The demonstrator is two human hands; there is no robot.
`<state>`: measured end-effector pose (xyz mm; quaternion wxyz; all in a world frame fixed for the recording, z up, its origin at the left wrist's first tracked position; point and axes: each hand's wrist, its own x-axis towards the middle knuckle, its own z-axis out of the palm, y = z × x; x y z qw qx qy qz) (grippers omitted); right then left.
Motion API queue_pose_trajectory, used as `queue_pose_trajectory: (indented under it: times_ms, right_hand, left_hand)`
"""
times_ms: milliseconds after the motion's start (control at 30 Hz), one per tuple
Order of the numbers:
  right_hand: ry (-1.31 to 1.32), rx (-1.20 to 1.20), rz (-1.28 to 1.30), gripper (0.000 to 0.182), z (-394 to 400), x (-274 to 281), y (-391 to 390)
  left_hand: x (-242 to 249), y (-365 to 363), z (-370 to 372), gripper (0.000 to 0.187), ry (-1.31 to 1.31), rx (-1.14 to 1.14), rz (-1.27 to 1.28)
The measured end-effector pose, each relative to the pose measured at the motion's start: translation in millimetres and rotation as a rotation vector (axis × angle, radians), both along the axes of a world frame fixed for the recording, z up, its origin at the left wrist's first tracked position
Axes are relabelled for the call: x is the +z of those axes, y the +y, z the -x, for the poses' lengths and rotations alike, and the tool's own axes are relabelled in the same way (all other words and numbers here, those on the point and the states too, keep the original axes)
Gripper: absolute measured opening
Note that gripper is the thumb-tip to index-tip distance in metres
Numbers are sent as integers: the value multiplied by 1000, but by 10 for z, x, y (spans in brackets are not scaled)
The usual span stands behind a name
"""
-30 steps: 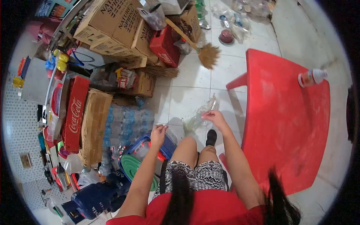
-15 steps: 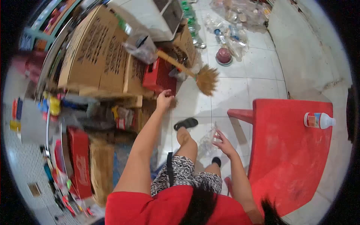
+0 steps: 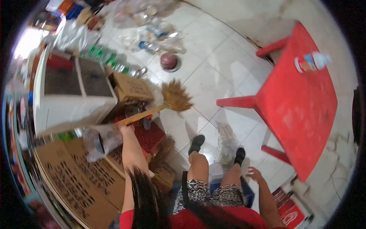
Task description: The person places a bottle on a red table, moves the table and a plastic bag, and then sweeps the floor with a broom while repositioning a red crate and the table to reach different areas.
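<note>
My left hand (image 3: 126, 131) is closed around the upper part of a straw broom's handle; its fingers are partly hidden. The broom (image 3: 146, 113) slants over a red crate (image 3: 150, 136), its tan bristles fanned out above the white tiles. Low on the right, my right hand (image 3: 254, 174) hangs with its fingers loosely apart and nothing in it. Crumpled clear plastic (image 3: 227, 143) lies on the floor between my feet and the red table (image 3: 301, 110).
Large cardboard boxes (image 3: 76, 179) stand at left, by a white cabinet (image 3: 76, 110). Green bottles (image 3: 103, 55), a dark red round object (image 3: 168, 61) and plastic bags (image 3: 145, 13) sit on the floor ahead. A white bottle (image 3: 312, 62) lies on the table.
My view has turned left. My left hand has reached from beside the red crate to the broom handle and grasped it. My right hand has drawn away from the clear plastic.
</note>
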<state>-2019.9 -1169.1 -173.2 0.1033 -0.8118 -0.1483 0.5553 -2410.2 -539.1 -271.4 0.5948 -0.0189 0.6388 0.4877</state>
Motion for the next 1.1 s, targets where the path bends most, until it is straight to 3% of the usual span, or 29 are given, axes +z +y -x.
queue_pose_trajectory:
  times_ms: [33, 67, 133, 200, 300, 333, 367, 400, 467, 500, 567, 600, 700, 900, 1000, 1033, 1067, 1100]
  right_hand:
    - [0, -125, 25, 60, 68, 211, 159]
    - [104, -454, -1, 63, 141, 573, 492]
    - [-163, -224, 56, 62, 186, 603, 534]
    - [-179, -295, -27, 60, 241, 401, 377]
    - [-198, -392, -106, 58, 321, 187, 250]
    - [-211, -434, -122, 57, 328, 155, 253]
    - [-197, -416, -107, 57, 339, 85, 234]
    - [-191, -465, -69, 56, 384, 43, 172]
    - [-184, -520, -16, 56, 440, -58, -18]
    - [-188, -456, -16, 55, 471, -174, -175]
    - [-208, -413, -9, 56, 538, -193, -294]
    - [-238, -423, 54, 55, 521, -151, -299]
    - [-246, -525, 141, 56, 433, 55, -42]
    - [-192, -624, 122, 50, 487, -110, -157]
    - [-61, -666, 100, 47, 525, -220, -29]
    - [-91, -571, -30, 46, 576, -460, -137]
    - [-122, -486, -166, 44, 662, -664, -256]
    - [35, -603, -194, 45, 681, -524, -14]
  left_hand:
    - [79, -18, -55, 37, 81, 9, -59]
    - [81, 2, -53, 42, -55, 1, -93]
    - [427, -37, -303, 51, -72, -181, -196]
    - [792, -40, -510, 61, 172, -130, 380]
    - [723, 139, -574, 69, 252, -327, 316]
    - [476, 304, -405, 69, 235, -323, 372]
    - [470, 326, -357, 73, 139, -497, 199]
    - [438, 382, -386, 69, 357, -366, 294]
    - [612, 394, -593, 61, 419, -218, 322]
    - [389, 474, -380, 61, 422, -233, 330]
    - [-187, 724, 147, 53, 50, -289, 63]
    - [-233, 775, 217, 53, 36, -278, 20]
    - [-151, 808, 136, 51, 276, -202, 106]
    - [-308, 884, -100, 48, 354, -195, 116]
    - [-299, 942, -392, 52, 244, -202, -7]
    - [111, 611, -740, 50, 218, -360, -236]
    - [325, 276, -1104, 44, 545, -301, -383]
    - [353, 18, -1314, 32, 622, -449, -878]
